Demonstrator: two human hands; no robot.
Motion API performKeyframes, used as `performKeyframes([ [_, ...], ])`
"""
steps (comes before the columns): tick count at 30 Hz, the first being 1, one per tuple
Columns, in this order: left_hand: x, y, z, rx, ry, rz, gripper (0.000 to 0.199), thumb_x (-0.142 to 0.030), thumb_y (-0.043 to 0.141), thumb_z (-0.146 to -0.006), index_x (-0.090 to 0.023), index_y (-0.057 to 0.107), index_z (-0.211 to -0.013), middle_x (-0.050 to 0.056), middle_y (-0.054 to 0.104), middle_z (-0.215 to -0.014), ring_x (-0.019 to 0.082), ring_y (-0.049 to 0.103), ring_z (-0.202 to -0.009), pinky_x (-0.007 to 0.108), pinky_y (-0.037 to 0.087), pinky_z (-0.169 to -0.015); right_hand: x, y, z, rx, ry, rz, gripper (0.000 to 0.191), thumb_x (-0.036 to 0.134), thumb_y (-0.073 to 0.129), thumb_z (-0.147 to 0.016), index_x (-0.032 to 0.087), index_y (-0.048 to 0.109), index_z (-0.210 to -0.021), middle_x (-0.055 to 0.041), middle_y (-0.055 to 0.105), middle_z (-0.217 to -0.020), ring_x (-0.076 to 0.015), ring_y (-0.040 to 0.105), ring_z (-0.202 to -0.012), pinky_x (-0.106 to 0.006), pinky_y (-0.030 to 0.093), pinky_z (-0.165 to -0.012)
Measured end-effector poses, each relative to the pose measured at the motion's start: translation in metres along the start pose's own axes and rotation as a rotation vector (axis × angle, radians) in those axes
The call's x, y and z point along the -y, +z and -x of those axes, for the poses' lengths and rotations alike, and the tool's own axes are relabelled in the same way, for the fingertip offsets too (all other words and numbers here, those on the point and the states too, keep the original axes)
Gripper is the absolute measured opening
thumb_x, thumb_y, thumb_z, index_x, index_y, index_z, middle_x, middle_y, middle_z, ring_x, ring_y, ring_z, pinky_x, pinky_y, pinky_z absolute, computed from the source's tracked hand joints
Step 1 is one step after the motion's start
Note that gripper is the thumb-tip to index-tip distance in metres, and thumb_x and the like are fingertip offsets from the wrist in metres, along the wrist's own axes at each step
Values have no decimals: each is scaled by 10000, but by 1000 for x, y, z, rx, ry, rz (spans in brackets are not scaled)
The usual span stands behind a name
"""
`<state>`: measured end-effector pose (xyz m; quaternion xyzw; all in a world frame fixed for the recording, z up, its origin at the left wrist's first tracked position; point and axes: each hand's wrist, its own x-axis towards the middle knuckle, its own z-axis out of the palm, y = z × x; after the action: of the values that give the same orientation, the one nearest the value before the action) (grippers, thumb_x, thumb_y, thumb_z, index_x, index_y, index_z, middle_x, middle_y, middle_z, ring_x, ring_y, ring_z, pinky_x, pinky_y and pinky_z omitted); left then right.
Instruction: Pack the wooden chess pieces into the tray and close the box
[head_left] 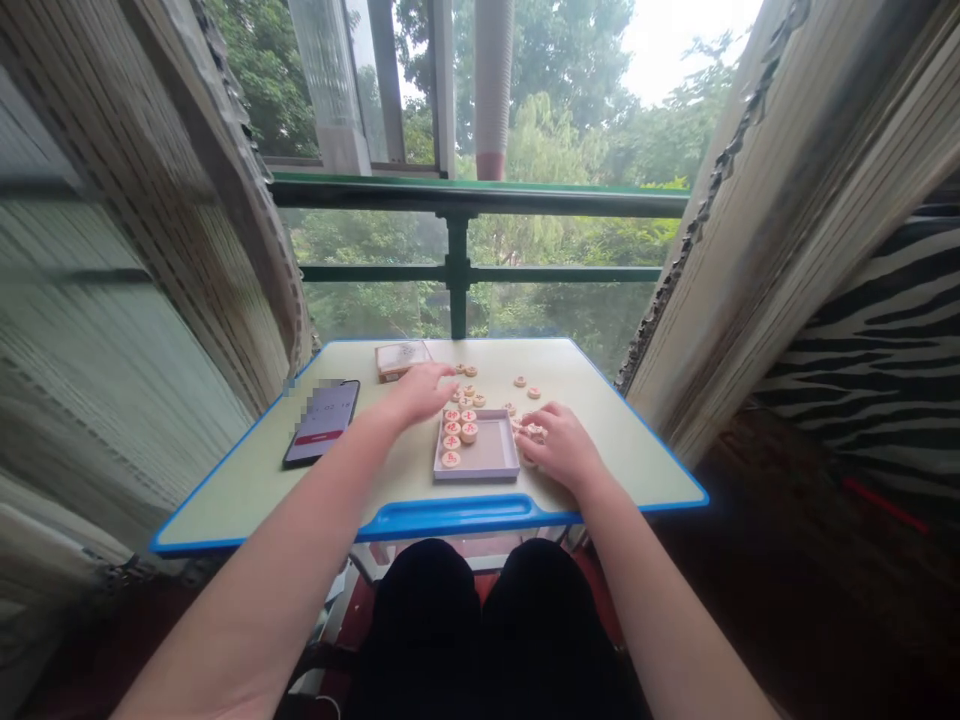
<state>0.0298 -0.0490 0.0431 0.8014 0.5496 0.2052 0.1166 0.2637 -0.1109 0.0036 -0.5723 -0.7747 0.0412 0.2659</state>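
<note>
An open, shallow box tray (pixel 491 474) sits near the table's front edge. Round wooden Chinese chess pieces (pixel 451 459) with red characters fill its left side in two columns, the left one longer. My left hand (pixel 426 392) reaches over the tray's back left, fingers stretched out beside loose chess pieces (pixel 470 371). To the right of the tray, my right hand (pixel 561 447) lies low over a cluster of pieces (pixel 534 432), its fingers apart and slightly bent. The right fingertips touch or nearly touch these pieces, and the hand partly hides them.
A box lid (pixel 401 358) lies at the table's back left. Left of my forearm is a phone (pixel 322 425). Two loose pieces (pixel 534 392) lie toward the back right. The table (pixel 622 450) has a blue rim and a front groove (pixel 454 512). Curtains and a green railing (pixel 457 250) stand beyond.
</note>
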Motion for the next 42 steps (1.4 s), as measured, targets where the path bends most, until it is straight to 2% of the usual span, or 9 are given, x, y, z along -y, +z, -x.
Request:
performKeyframes([
  [3, -1, -3, 15, 33, -82, -34, 683, -567, 283, -823, -183, 277, -1388, 120, 224, -1468, 324, 135, -1350, 456, 176, -1050, 0, -1, 0, -9, 15, -18, 231, 349, 522, -765, 190, 646, -878, -66, 558, -916, -205, 497, -954, -319, 393, -844],
  [6, 3, 8, 32, -2, -125, -26, 706, -614, 175, -833, -219, 170, -1419, 92, 70, -1501, 317, -20, -1360, 496, 116, -1059, 0, 3, -1, 11, 39, -9, 170, 325, 540, -746, 205, 656, -775, -49, 563, -854, -197, 508, -910, -302, 396, -810],
  [9, 14, 28, 44, -88, -218, -35, 676, -566, 101, -862, -187, 199, -1413, 104, 55, -1501, 294, -9, -1365, 458, 143, -1071, 0, 6, -3, -25, 75, -10, 154, 317, 565, -721, 213, 667, -773, -43, 560, -839, -191, 516, -877, -291, 399, -786],
  [12, 22, 43, 47, -155, -324, -122, 661, -524, 163, -872, -125, 276, -1386, 135, 116, -1491, 298, 56, -1364, 430, 164, -1075, -1, 7, -4, -47, 92, -12, 180, 347, 581, -709, 217, 679, -785, -45, 550, -851, -187, 522, -862, -291, 400, -780],
  [17, 22, 48, 46, -13, -310, -311, 546, -407, 265, -865, -138, 407, -1320, 147, 300, -1433, 313, 230, -1323, 432, 179, -1063, 1, 5, -4, -32, 129, 25, 203, 364, 579, -713, 225, 690, -811, -44, 548, -828, -180, 530, -815, -290, 404, -746],
  [24, 23, 43, 45, 22, -299, -314, 535, -416, 286, -855, -156, 430, -1300, 129, 317, -1428, 296, 267, -1312, 415, 202, -1055, -2, 8, -6, -84, 104, 19, 144, 328, 577, -717, 212, 658, -745, -48, 549, -815, -194, 534, -837, -307, 420, -747],
  [30, 23, 42, 51, 21, -265, -279, 490, -373, 295, -858, -185, 461, -1279, 112, 336, -1420, 289, 268, -1314, 421, 204, -1056, 1, 9, -3, -292, -135, -73, 146, 340, 576, -755, 201, 619, -768, -60, 546, -819, -217, 510, -874, -366, 417, -814],
  [35, 22, 40, 55, 67, -204, -151, 491, -412, 196, -889, -258, 485, -1255, 41, 373, -1408, 269, 249, -1325, 497, 141, -1064, 16, 13, 1, -195, -377, -112, 131, 343, 599, -763, 214, 619, -753, -47, 558, -813, -190, 494, -827, -337, 424, -779],
  [42, 21, 40, 51, 59, -210, -55, 609, -577, 106, -860, -291, 471, -1255, 19, 403, -1391, 274, 260, -1317, 537, 110, -1051, 32, 18, -4, -119, -531, -87, 165, 304, 584, -783, 202, 605, -654, -38, 565, -723, -165, 473, -717, -316, 419, -702],
])
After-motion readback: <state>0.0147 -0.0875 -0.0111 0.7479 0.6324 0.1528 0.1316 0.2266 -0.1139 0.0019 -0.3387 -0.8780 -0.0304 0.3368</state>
